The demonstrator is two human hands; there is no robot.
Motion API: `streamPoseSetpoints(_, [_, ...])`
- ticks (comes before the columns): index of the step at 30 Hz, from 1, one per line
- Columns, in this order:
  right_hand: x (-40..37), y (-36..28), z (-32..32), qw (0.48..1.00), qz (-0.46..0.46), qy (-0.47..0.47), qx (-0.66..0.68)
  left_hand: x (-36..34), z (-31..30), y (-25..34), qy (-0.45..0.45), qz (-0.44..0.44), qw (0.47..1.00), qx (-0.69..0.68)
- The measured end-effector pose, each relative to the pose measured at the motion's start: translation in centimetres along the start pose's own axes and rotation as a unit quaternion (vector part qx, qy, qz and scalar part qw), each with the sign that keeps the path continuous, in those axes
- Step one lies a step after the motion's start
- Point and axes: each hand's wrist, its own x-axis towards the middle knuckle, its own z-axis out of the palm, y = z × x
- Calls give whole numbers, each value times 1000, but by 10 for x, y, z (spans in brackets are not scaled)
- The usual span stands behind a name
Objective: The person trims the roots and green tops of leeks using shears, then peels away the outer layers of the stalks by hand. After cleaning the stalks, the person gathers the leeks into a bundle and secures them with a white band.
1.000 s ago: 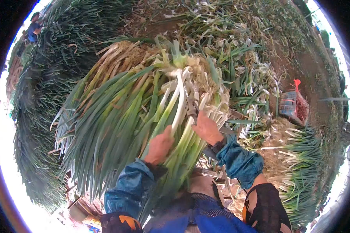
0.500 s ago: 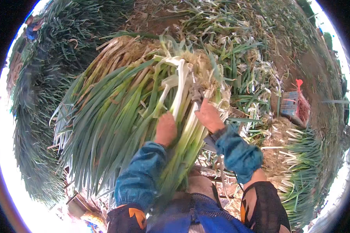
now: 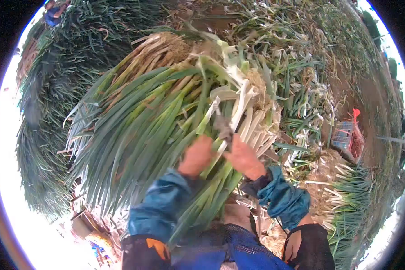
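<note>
A large heap of long green onions point(image 3: 135, 121) lies in front of me, with leaves fanned left and white stalks with roots toward the upper right. My left hand point(image 3: 197, 155) is closed around a green onion stalk point(image 3: 207, 122) near where white turns to green. Beside it, my right hand point(image 3: 245, 157) grips a small dark grey metal tool point(image 3: 223, 128), blurred by motion, whose kind I cannot make out. The tool's tip lies against or close to the held stalk. Loosened pale outer layers point(image 3: 231, 72) lie just beyond the hands.
Standing leaves point(image 3: 49, 103) fill the left side. Stripped leaf scraps point(image 3: 297, 81) cover the ground at upper right. At right are a crate with red netting point(image 3: 348, 137) and a row of cleaned green onions point(image 3: 348, 198). Another person point(image 3: 54, 13) is at far upper left.
My right hand and the grey tool have come down and closer to my left hand, along the stalk. The whole view has shifted slightly.
</note>
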Motion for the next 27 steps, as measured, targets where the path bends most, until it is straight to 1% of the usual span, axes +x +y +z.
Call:
streamPoseSetpoints(1, [6,-9,18,995,-98,27,-23,13,-21,-14,40,-46,998,30])
streamPoseSetpoints(2, [13,-16,37,978,-195,55,-47,24,-31,-44,76,-53,994,63])
streamPoseSetpoints(3, [24,-25,45,985,-168,36,-34,35,-44,-59,83,-71,975,194])
streamPoseSetpoints(5, [50,-38,52,993,-115,-5,-8,44,-53,-86,62,-107,970,212])
streamPoseSetpoints(8, [82,-23,66,995,-81,66,0,47,-46,-113,34,-118,969,213])
streamPoseSetpoints(9, [82,-23,63,996,-76,56,-4,50,-49,-116,17,-124,970,210])
streamPoseSetpoints(11, [56,-40,41,998,-57,22,-24,55,-54,-116,-17,-136,970,199])
streamPoseSetpoints(12, [40,-47,31,998,-46,6,-35,55,-53,-113,-27,-125,973,192])
streamPoseSetpoints(13, [27,-46,25,996,-82,-28,-22,51,-52,-108,-38,-115,975,186])
streamPoseSetpoints(15, [9,-36,36,992,-126,6,-23,36,-54,-101,-42,-89,983,152])
streamPoseSetpoints(16, [2,-32,40,989,-147,20,-21,27,-59,-90,-51,-102,984,135])
streamPoseSetpoints(17, [1,-29,40,993,-114,-7,-6,18,-63,-78,-60,-117,984,119])
streamPoseSetpoints(18, [-4,-26,40,992,-125,-11,5,11,-65,-71,-68,-132,983,104])
streamPoseSetpoints(19, [-9,-22,41,990,-136,-15,15,4,-61,-77,-47,-136,985,91])
streamPoseSetpoints(21, [-25,-15,43,987,-156,-35,11,-11,-66,-77,-54,-144,988,14])
streamPoseSetpoints(24, [-47,-8,53,974,-221,28,29,-33,-76,-73,-84,-168,980,-71])
streamPoseSetpoints(25, [-46,-7,54,979,-204,18,0,-45,-79,-72,-91,-183,974,-100])
streamPoseSetpoints(26, [-47,-7,54,982,-188,17,3,-59,-83,-69,-96,-198,967,-127])
streamPoseSetpoints(27, [-47,-13,48,985,-173,17,5,-73,-89,-57,-93,-175,976,-91])
